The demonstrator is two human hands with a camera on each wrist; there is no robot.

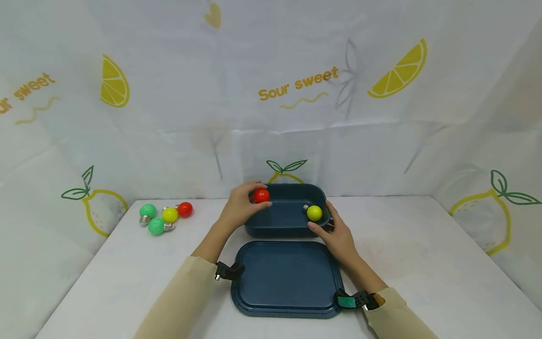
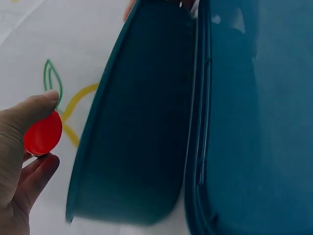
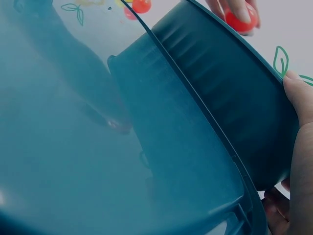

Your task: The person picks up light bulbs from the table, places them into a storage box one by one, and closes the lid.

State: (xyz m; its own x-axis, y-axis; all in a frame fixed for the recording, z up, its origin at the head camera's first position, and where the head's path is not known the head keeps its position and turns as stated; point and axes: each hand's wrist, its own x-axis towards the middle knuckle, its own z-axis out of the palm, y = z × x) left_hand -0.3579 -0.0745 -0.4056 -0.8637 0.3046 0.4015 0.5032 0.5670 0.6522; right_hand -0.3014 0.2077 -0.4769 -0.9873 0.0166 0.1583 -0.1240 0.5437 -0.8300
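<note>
My left hand (image 1: 241, 207) pinches a round red bulb (image 1: 261, 195) between thumb and fingers, over the left end of a dark blue open box (image 1: 277, 231). The left wrist view also shows this red bulb (image 2: 44, 134), its base hidden by the fingers. Inside the box, toward its right end, lies a yellow bulb (image 1: 314, 213) with its metal base pointing left. My right hand (image 1: 340, 238) grips the box's right end, thumb at the rim and fingers round the outside. In the right wrist view, the thumb (image 3: 298, 95) lies against the box wall (image 3: 215, 73).
A flat dark blue lid (image 1: 288, 278) lies in front of the box, between the forearms. At the table's back left is a group of bulbs: two green bulbs (image 1: 147, 210), a yellow bulb (image 1: 170, 214) and a red bulb (image 1: 185, 209). Behind hangs a white printed cloth (image 1: 178, 94).
</note>
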